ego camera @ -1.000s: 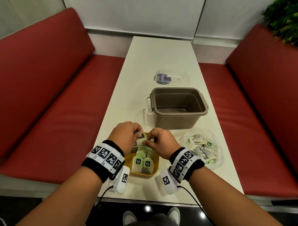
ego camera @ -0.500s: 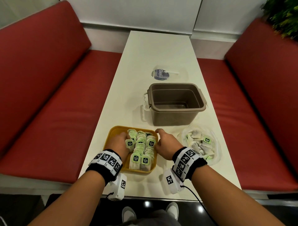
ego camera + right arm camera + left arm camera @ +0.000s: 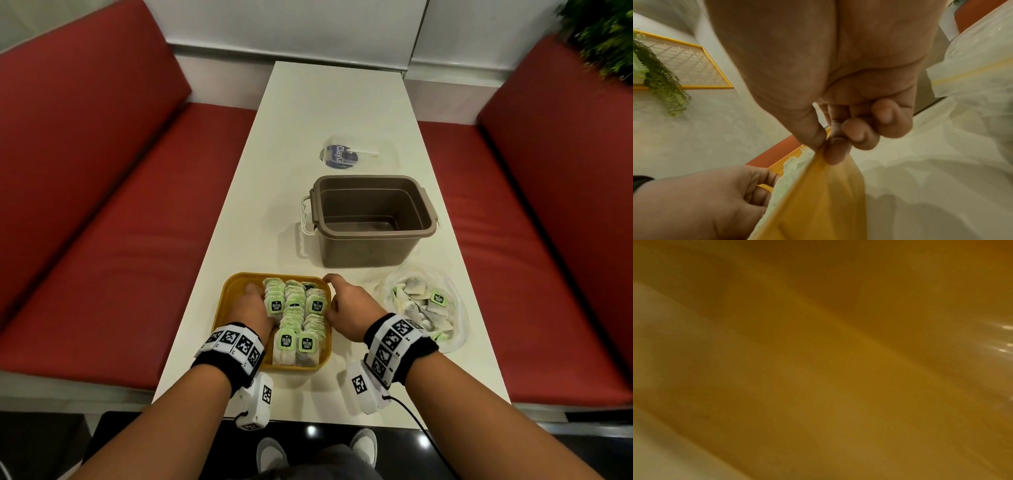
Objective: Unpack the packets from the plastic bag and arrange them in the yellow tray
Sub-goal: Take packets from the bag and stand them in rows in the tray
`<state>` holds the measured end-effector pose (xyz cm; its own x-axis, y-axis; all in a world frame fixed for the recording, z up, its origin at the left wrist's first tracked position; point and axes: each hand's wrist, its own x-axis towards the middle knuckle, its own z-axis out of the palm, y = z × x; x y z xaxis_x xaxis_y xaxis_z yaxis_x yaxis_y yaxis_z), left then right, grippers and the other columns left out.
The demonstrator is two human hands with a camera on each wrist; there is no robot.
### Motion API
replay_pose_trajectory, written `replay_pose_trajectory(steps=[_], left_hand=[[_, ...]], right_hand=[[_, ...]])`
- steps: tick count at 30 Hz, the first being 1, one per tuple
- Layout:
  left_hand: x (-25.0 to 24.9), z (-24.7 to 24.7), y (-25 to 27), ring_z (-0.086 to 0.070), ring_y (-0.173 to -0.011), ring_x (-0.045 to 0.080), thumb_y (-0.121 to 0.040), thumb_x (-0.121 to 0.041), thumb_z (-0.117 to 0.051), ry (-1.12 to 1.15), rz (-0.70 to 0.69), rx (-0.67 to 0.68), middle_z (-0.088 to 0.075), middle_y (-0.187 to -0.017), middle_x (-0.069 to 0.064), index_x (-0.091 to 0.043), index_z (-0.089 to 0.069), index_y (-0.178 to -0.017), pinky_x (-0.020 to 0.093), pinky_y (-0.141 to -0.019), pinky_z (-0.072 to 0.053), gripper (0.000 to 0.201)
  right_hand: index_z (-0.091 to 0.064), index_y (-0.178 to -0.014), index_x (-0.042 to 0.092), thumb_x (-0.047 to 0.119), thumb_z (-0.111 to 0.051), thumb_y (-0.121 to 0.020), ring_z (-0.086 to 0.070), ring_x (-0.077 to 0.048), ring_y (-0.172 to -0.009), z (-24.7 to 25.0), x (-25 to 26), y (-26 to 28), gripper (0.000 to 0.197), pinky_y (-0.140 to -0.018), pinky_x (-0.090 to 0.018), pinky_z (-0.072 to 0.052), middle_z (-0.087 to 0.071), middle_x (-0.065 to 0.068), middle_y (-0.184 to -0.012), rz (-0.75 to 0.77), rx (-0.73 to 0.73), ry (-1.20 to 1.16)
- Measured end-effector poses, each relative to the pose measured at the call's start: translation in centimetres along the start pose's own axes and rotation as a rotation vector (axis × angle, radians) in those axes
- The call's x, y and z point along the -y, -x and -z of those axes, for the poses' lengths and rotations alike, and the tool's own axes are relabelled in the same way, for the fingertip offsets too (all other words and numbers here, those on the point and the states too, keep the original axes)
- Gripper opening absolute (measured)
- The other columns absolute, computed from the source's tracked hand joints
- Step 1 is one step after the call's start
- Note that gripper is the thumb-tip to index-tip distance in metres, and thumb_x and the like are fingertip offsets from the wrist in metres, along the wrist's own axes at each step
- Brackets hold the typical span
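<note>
The yellow tray (image 3: 236, 284) sits at the near edge of the white table, with rows of green-labelled tea packets (image 3: 294, 308) standing in its right and middle parts. My left hand (image 3: 253, 308) lies inside the tray's left side, fingers against the side of the packet rows (image 3: 789, 172). My right hand (image 3: 346, 305) pinches the tray's right wall (image 3: 818, 203), thumb inside and fingers outside. The clear plastic bag (image 3: 459, 318) lies right of that hand with several loose packets inside. The left wrist view is a yellow blur of the tray (image 3: 838, 369).
An open brown bin (image 3: 373, 219) with white handles stands just beyond the tray and bag. A clear bag with a blue label (image 3: 342, 156) lies farther back. Red bench seats flank the narrow table. The table's front edge is right under my wrists.
One second ago both hands were together over the packets at the tray's far end. They have parted: the left went down into the tray's left side, the right to its right wall.
</note>
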<state>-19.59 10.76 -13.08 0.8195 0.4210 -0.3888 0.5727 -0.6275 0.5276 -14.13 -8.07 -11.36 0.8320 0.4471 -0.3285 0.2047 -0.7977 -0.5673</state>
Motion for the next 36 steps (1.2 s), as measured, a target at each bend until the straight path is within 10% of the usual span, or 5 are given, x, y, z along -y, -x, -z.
replay_pose_trajectory(steps=[6, 13, 22, 29, 36], left_hand=[[-0.1, 0.2, 0.2, -0.061, -0.1, 0.031, -0.08, -0.017, -0.074, -0.065, 0.012, 0.026, -0.062, -0.11, 0.011, -0.011, -0.046, -0.119, 0.03, -0.075, -0.043, 0.048], [-5.0, 1.1, 1.7, -0.056, -0.107, 0.025, -0.085, -0.016, -0.067, -0.174, -0.244, -0.128, -0.053, -0.118, 0.004, -0.022, -0.051, -0.119, 0.036, -0.092, -0.047, 0.037], [-17.3, -6.1, 4.1, -0.055, -0.079, 0.009, -0.086, -0.021, -0.064, -0.167, -0.721, 0.123, -0.065, -0.096, -0.008, -0.029, -0.069, -0.098, 0.027, -0.085, -0.048, 0.014], [-21.5, -13.4, 4.8, -0.065, -0.092, 0.017, -0.082, -0.026, -0.068, -0.382, -0.708, 0.349, -0.07, -0.098, -0.003, -0.026, -0.073, -0.101, 0.024, -0.082, -0.05, 0.02], [-20.9, -15.8, 3.8, -0.063, -0.091, 0.017, -0.083, -0.045, -0.068, -0.413, -0.632, 0.257, -0.069, -0.092, -0.005, -0.028, -0.071, -0.096, 0.028, -0.082, -0.05, 0.021]], right_hand=[[-0.03, -0.148, 0.021, 0.031, -0.06, -0.091, -0.064, -0.026, -0.102, 0.4, -0.7, 0.3, 0.066, -0.089, -0.036, -0.051, -0.071, -0.009, -0.106, 0.015, -0.013, 0.007], [-0.059, -0.119, 0.023, 0.028, -0.063, -0.092, -0.058, -0.005, -0.07, 5.6, -3.5, 2.4, 0.028, -0.075, -0.027, -0.047, -0.063, 0.011, -0.069, 0.059, -0.195, -0.033], [-0.062, -0.117, 0.02, 0.018, -0.063, -0.082, -0.057, -0.025, -0.103, 10.5, -13.1, 5.1, 0.035, -0.083, -0.031, -0.045, -0.062, -0.001, -0.107, -0.169, -0.152, 0.177], [-0.059, -0.12, 0.019, 0.008, -0.064, -0.08, -0.06, -0.022, -0.102, 10.9, -18.1, 6.3, 0.041, -0.081, -0.027, -0.045, -0.064, 0.0, -0.113, -0.173, -0.089, 0.112], [-0.056, -0.123, 0.016, 0.011, -0.068, -0.079, -0.053, -0.012, -0.084, 9.9, -21.3, 6.4, 0.045, -0.073, -0.021, -0.038, -0.062, 0.006, -0.105, -0.121, -0.093, 0.008]])
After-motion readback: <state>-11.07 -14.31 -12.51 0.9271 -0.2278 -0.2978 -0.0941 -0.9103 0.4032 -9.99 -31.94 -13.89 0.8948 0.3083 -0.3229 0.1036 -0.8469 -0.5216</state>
